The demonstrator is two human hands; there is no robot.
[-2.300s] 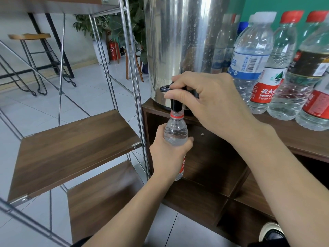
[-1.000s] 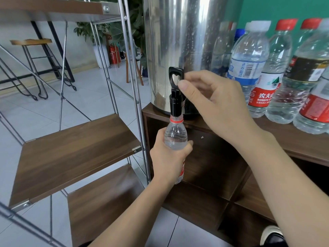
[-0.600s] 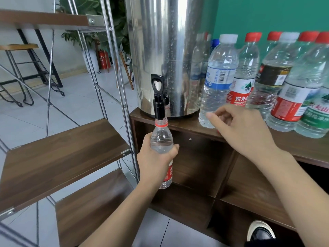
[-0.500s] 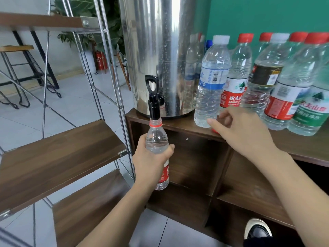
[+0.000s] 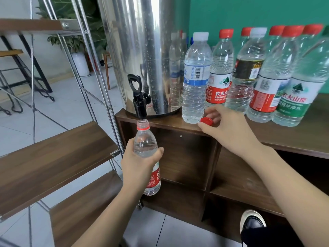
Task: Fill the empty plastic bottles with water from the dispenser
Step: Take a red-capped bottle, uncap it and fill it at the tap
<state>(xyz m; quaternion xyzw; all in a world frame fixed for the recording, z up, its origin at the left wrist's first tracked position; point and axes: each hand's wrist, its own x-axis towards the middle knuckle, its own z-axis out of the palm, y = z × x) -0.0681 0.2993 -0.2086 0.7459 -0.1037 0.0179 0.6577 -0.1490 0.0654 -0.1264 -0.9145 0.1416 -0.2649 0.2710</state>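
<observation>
capped bottles (image 5: 252, 75) crowding countertop right, dispenser (image 5: 142, 54) left, open floor below tap (image 5: 139, 102)

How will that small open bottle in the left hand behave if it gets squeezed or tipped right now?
The small bottle looks filled nearly to the neck and has no cap, so squeezing its thin clear wall would probably push water out. Tipped, it would likely spill. The left hand grips it around the middle, and water probably makes it fairly heavy for its size. The right hand pinches a red cap.

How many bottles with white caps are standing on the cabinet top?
2. The blue-label bottle stands beside the dispenser; the dark-label bottle stands further right in the row. More may be hidden behind the front bottles.
</observation>
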